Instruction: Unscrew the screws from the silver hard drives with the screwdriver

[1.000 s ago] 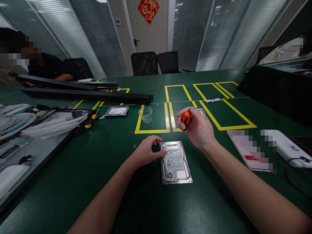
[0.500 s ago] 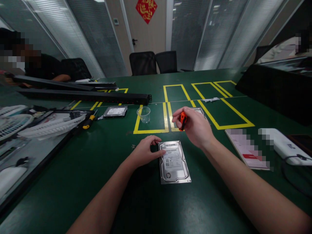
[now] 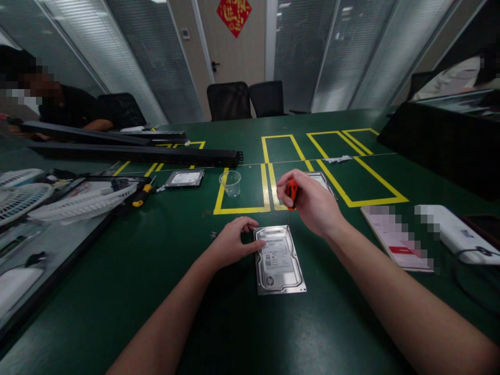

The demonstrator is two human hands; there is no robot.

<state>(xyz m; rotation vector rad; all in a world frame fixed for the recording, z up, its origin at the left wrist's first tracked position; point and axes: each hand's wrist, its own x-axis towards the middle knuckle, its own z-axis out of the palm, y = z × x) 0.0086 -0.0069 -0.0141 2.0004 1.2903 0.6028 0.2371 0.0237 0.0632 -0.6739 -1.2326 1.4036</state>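
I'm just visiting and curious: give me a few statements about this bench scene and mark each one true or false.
1. The right hand holds an orange-handled screwdriver. True.
2. The left hand is lifted well clear of the hard drive. False: its fingers rest on the drive's far left corner.
3. The screwdriver's tip points down at the drive's far right corner. True.
4. The clear plastic cup lies on its side. False: it stands upright in a yellow-taped box.
5. A second hard drive lies farther off to the left. True.
6. The table is red. False: it is dark green.
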